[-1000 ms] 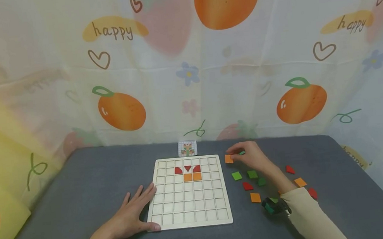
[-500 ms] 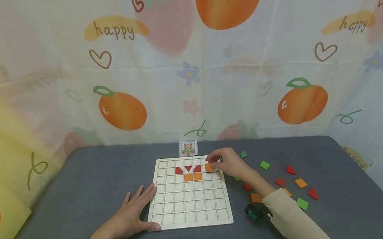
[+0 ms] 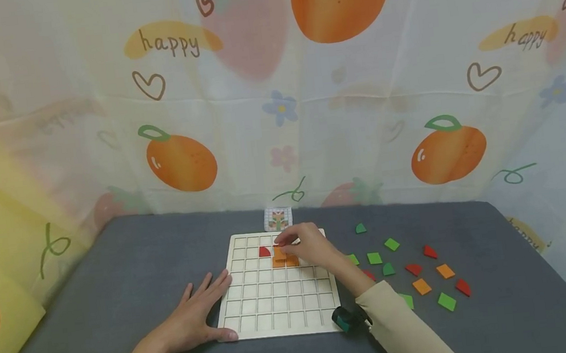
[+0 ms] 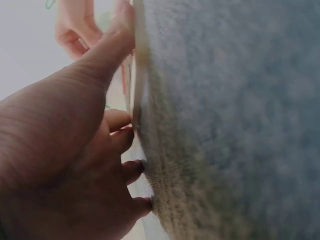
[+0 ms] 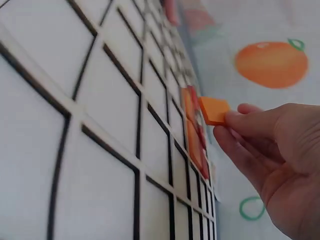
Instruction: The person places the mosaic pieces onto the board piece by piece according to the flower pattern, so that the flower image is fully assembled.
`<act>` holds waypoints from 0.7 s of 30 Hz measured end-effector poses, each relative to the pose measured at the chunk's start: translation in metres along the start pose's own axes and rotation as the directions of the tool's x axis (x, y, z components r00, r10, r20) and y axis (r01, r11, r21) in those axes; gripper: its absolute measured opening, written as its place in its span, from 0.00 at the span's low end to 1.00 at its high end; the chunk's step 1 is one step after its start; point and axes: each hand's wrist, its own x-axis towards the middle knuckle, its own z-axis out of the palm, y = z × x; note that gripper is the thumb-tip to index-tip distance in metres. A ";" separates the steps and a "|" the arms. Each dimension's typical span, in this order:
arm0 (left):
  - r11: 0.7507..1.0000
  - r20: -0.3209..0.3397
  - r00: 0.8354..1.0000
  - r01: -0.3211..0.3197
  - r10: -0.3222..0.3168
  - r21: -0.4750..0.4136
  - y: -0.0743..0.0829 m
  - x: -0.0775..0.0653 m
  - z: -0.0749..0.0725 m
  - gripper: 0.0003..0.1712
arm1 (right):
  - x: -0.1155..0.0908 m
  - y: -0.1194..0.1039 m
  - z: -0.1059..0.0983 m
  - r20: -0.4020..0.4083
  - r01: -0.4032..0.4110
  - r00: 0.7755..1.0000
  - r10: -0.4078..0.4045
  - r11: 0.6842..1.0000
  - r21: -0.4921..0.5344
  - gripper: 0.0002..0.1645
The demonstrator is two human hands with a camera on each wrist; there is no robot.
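A white grid board [image 3: 275, 304] lies on the grey table, with red and orange tiles set in cells of its upper middle. My right hand [image 3: 308, 246] pinches a square orange tile [image 5: 215, 110] between thumb and fingertips, close over those set tiles. In the head view this hand hides part of the board's upper right. Two orange tiles [image 5: 193, 140] and some red ones sit in the grid beyond the held tile in the right wrist view. My left hand [image 3: 194, 312] rests with spread fingers along the board's left edge, thumb [image 4: 117, 42] at the near corner.
Loose green, red and orange tiles lie scattered right of the board, among them a green tile [image 3: 447, 301], an orange tile [image 3: 422, 287] and a red tile [image 3: 429, 251]. A small pattern card [image 3: 278, 219] lies behind the board. A printed curtain [image 3: 278, 131] hangs behind the table.
My right hand took the orange tile from the table right of the board and carried it left, over the tiles set in the grid. The left hand has stayed in place.
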 end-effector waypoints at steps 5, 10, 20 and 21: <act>1.000 -0.002 1.000 -0.002 0.002 0.003 0.000 -0.002 -0.002 0.67 | 0.008 -0.012 0.012 0.042 0.019 0.999 -0.019 1.000 -0.016 0.09; 1.000 -0.001 1.000 -0.018 0.018 -0.004 -0.001 -0.002 -0.002 0.67 | 0.013 -0.016 0.021 0.049 -0.010 0.999 0.011 1.000 -0.017 0.08; 1.000 0.002 1.000 -0.003 0.003 -0.005 0.000 0.001 0.000 0.67 | 0.013 -0.011 0.032 0.031 0.013 0.999 -0.012 0.999 -0.031 0.07; 1.000 0.003 1.000 -0.002 0.002 -0.005 -0.001 0.001 0.001 0.67 | 0.013 -0.010 0.033 0.028 0.012 1.000 -0.012 0.999 -0.030 0.07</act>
